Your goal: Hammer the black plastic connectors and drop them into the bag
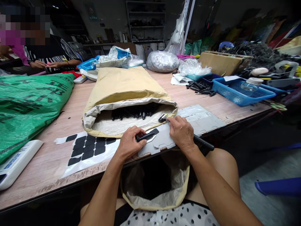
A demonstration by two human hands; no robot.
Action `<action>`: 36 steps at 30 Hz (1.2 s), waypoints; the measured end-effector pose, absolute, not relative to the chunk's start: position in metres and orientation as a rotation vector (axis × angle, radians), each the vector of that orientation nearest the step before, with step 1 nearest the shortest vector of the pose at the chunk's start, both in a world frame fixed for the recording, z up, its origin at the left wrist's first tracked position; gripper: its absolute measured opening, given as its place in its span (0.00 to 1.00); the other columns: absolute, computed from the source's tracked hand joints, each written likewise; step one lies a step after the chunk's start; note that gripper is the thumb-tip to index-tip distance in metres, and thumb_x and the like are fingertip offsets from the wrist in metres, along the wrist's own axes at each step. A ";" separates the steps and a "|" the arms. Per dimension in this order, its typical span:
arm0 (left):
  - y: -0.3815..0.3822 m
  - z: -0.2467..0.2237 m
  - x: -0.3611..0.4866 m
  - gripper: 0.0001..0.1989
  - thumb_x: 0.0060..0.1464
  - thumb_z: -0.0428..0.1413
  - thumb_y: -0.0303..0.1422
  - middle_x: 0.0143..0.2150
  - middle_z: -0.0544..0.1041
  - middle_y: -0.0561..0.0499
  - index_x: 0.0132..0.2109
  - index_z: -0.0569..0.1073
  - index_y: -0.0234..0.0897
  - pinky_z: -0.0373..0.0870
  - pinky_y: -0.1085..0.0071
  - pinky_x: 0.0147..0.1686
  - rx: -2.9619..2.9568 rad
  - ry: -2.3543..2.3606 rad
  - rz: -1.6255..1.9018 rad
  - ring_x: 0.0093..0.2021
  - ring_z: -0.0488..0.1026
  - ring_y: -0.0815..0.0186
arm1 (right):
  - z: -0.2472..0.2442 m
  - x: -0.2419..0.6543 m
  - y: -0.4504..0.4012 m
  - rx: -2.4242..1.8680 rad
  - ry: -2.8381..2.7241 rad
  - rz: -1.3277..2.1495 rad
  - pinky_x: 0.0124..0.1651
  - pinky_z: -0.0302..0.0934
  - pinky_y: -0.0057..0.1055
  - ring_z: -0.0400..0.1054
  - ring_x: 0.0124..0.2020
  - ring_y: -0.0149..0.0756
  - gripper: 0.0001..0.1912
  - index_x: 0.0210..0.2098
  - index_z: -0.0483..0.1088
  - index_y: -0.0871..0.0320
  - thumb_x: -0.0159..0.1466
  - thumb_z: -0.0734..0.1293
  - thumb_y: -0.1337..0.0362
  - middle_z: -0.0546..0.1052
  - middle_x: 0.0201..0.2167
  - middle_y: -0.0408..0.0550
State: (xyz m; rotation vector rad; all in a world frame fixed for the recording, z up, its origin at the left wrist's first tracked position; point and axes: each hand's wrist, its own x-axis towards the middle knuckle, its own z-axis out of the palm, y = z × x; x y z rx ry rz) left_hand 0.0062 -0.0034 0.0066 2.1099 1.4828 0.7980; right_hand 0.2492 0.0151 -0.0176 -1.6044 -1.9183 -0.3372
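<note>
The bare left forearm [105, 185] is slanting toward 1 o'clock; the left grip [132, 142] is resting at 7 o'clock from mid-view, thumb and fingers curling into a pinch; the bare right forearm [213, 179] is slanting toward 11 o'clock; the right grip [182, 132] is resting at 4 o'clock, knuckles facing up, fingers folding inward.

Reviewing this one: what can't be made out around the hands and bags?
All in the head view:
Lower bag: whatever is inside is lost in darkness.
Black pieces in the upper bag: far ends hidden by shadow.
Black rod: partly covered by the left hand.
Hammer-like tool: mid-handle behind the right hand.
White device: cut off by the left edge.
</note>
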 end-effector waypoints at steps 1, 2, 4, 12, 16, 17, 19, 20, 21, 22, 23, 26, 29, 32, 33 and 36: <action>-0.003 0.007 0.006 0.08 0.47 0.61 0.31 0.37 0.77 0.51 0.38 0.77 0.40 0.67 0.61 0.45 2.115 1.482 0.795 0.43 0.72 0.57 | -0.018 0.249 0.015 -1.610 -1.919 -0.336 0.39 0.55 0.37 0.64 0.40 0.44 0.15 0.49 0.77 0.53 0.68 0.63 0.69 0.75 0.37 0.52; -0.003 0.006 0.006 0.08 0.47 0.61 0.31 0.38 0.78 0.51 0.38 0.77 0.40 0.67 0.61 0.46 2.119 1.480 0.792 0.44 0.72 0.57 | -0.018 0.249 0.015 -1.618 -1.920 -0.330 0.40 0.55 0.37 0.64 0.40 0.44 0.15 0.49 0.77 0.53 0.68 0.63 0.69 0.75 0.37 0.52; -0.003 0.006 0.006 0.08 0.49 0.62 0.33 0.39 0.78 0.51 0.38 0.77 0.40 0.67 0.60 0.47 2.118 1.479 0.787 0.45 0.72 0.56 | -0.018 0.249 0.016 -1.642 -1.923 -0.305 0.40 0.54 0.38 0.64 0.41 0.45 0.15 0.50 0.77 0.53 0.68 0.62 0.69 0.75 0.38 0.53; -0.002 0.002 0.002 0.08 0.57 0.60 0.37 0.38 0.76 0.50 0.43 0.78 0.41 0.65 0.62 0.45 2.123 1.419 0.791 0.44 0.70 0.57 | -0.004 0.249 0.009 -1.497 -1.943 -0.164 0.50 0.54 0.43 0.63 0.51 0.50 0.15 0.50 0.78 0.51 0.63 0.70 0.64 0.76 0.47 0.52; -0.004 0.002 0.001 0.07 0.60 0.58 0.36 0.42 0.77 0.49 0.45 0.78 0.42 0.65 0.62 0.49 2.164 1.305 0.852 0.46 0.70 0.58 | 0.009 0.242 0.000 -1.186 -2.147 0.162 0.52 0.55 0.41 0.66 0.48 0.44 0.17 0.50 0.78 0.50 0.61 0.75 0.60 0.79 0.43 0.46; -0.005 0.002 0.001 0.07 0.61 0.58 0.35 0.42 0.78 0.49 0.45 0.78 0.42 0.64 0.62 0.49 2.165 1.284 0.868 0.46 0.70 0.58 | 0.010 0.240 -0.001 -1.129 -2.186 0.227 0.52 0.56 0.41 0.67 0.47 0.43 0.17 0.49 0.78 0.50 0.61 0.75 0.59 0.80 0.41 0.45; -0.007 0.002 0.000 0.07 0.61 0.58 0.35 0.42 0.79 0.50 0.46 0.78 0.42 0.64 0.61 0.49 2.156 1.257 0.889 0.46 0.70 0.58 | 0.010 0.234 -0.002 -1.058 -2.210 0.292 0.52 0.56 0.40 0.68 0.44 0.41 0.13 0.46 0.78 0.51 0.61 0.76 0.59 0.81 0.39 0.44; -0.007 0.002 0.000 0.08 0.61 0.58 0.35 0.42 0.79 0.50 0.46 0.78 0.43 0.64 0.61 0.49 2.150 1.249 0.893 0.46 0.70 0.58 | 0.008 0.231 -0.002 -1.036 -2.200 0.305 0.52 0.56 0.39 0.68 0.43 0.40 0.11 0.44 0.79 0.52 0.62 0.75 0.59 0.81 0.38 0.43; -0.007 0.002 0.000 0.08 0.61 0.58 0.34 0.42 0.80 0.50 0.46 0.78 0.43 0.65 0.61 0.49 2.146 1.245 0.892 0.46 0.70 0.58 | 0.007 0.229 -0.002 -1.019 -2.184 0.313 0.51 0.56 0.39 0.67 0.42 0.39 0.09 0.42 0.79 0.52 0.62 0.75 0.60 0.81 0.36 0.43; -0.008 0.002 0.000 0.08 0.60 0.58 0.33 0.42 0.80 0.51 0.46 0.79 0.43 0.65 0.61 0.49 2.147 1.243 0.891 0.46 0.70 0.57 | 0.005 0.227 -0.003 -1.006 -2.168 0.322 0.50 0.56 0.39 0.67 0.41 0.39 0.07 0.40 0.78 0.53 0.62 0.75 0.61 0.80 0.35 0.43; -0.007 0.002 0.000 0.08 0.59 0.58 0.32 0.42 0.81 0.51 0.46 0.79 0.43 0.65 0.61 0.49 2.150 1.241 0.890 0.45 0.70 0.57 | 0.004 0.225 -0.003 -0.998 -2.153 0.330 0.49 0.56 0.38 0.67 0.41 0.39 0.06 0.39 0.78 0.54 0.62 0.75 0.61 0.79 0.34 0.44; -0.007 0.003 0.001 0.08 0.58 0.58 0.30 0.41 0.81 0.51 0.44 0.79 0.43 0.65 0.61 0.49 2.170 1.222 0.895 0.45 0.70 0.57 | 0.003 0.221 -0.005 -0.999 -2.133 0.351 0.47 0.55 0.38 0.65 0.39 0.39 0.04 0.34 0.75 0.55 0.62 0.74 0.64 0.77 0.31 0.43; -0.007 0.003 0.001 0.09 0.57 0.58 0.27 0.40 0.81 0.51 0.43 0.79 0.43 0.65 0.62 0.48 2.193 1.192 0.907 0.44 0.70 0.58 | 0.002 0.218 -0.008 -0.996 -2.123 0.359 0.47 0.54 0.37 0.63 0.40 0.39 0.06 0.31 0.73 0.56 0.60 0.75 0.67 0.75 0.30 0.42; -0.009 0.003 0.001 0.09 0.56 0.58 0.26 0.40 0.81 0.51 0.43 0.79 0.42 0.65 0.62 0.47 2.218 1.187 0.918 0.44 0.69 0.58 | 0.001 0.217 -0.010 -0.993 -2.110 0.371 0.47 0.54 0.37 0.64 0.40 0.38 0.07 0.31 0.72 0.56 0.60 0.74 0.69 0.74 0.29 0.41; -0.009 0.004 0.002 0.09 0.56 0.58 0.26 0.40 0.81 0.51 0.42 0.79 0.42 0.65 0.62 0.47 2.223 1.194 0.921 0.44 0.69 0.58 | 0.001 0.218 -0.010 -0.999 -2.110 0.380 0.48 0.54 0.37 0.64 0.40 0.38 0.06 0.32 0.72 0.55 0.60 0.74 0.69 0.74 0.30 0.41; -0.010 0.005 0.003 0.08 0.57 0.58 0.27 0.40 0.81 0.51 0.42 0.79 0.43 0.64 0.60 0.48 2.231 1.229 0.928 0.44 0.69 0.57 | 0.001 0.220 -0.010 -1.017 -2.120 0.394 0.48 0.54 0.37 0.65 0.40 0.37 0.05 0.35 0.74 0.55 0.61 0.74 0.68 0.75 0.31 0.41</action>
